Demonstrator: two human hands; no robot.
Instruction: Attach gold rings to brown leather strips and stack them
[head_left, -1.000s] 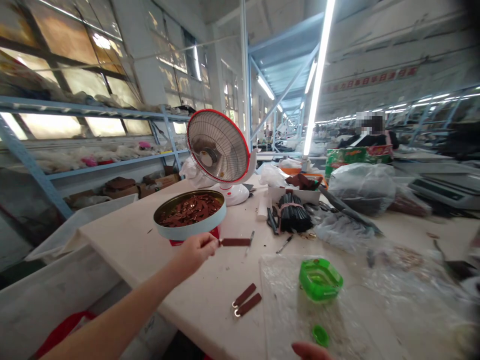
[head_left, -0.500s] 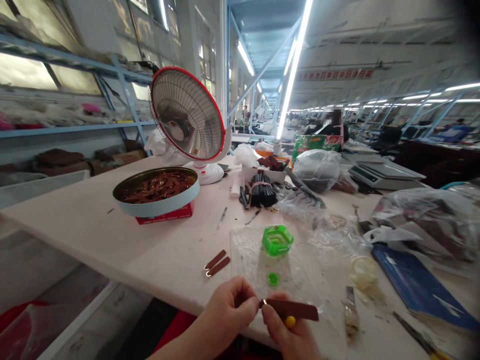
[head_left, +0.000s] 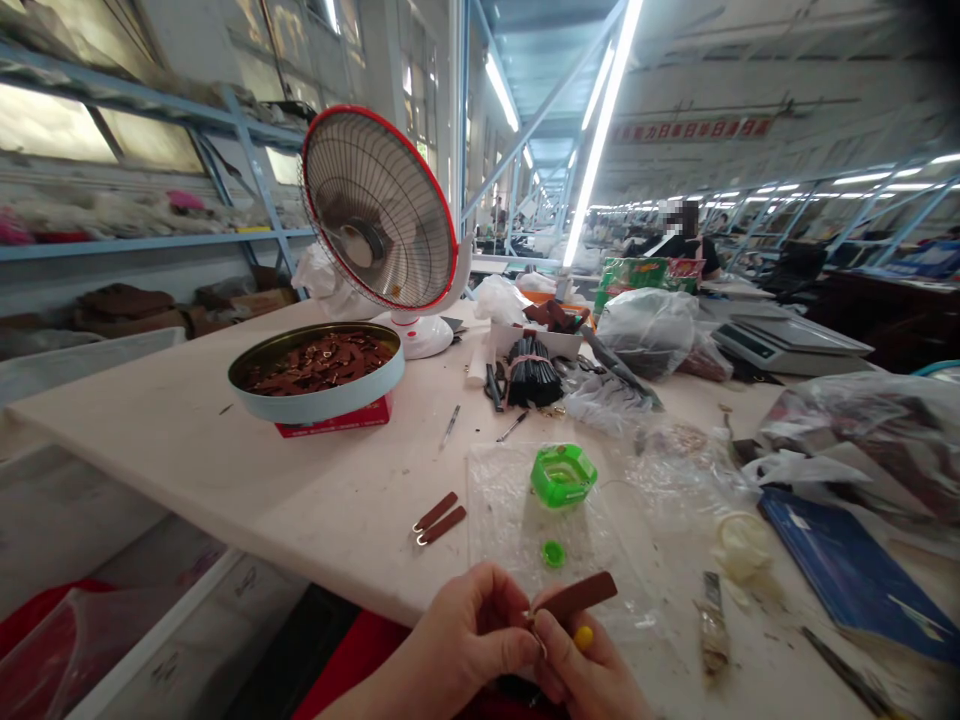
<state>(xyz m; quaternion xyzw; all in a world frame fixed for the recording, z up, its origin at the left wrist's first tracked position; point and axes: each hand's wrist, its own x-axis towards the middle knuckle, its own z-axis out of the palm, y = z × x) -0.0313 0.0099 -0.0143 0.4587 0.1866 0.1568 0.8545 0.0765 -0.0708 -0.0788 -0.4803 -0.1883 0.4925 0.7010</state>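
Left hand [head_left: 474, 628] and right hand [head_left: 576, 662] are close together, both gripping in a pinch. Left forearm [head_left: 379, 692] slants inward.

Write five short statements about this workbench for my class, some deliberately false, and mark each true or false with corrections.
1. The right hand holds a brown strip, with the left hand close to one end of it. True.
2. The green container stands on a clear plastic sheet. True.
3. Five loose strips lie together just left of that sheet. False: two loose strips lie there.
4. The round tin rests on a red box. True.
5. The blue book lies left of the green container. False: the blue book lies to its right.
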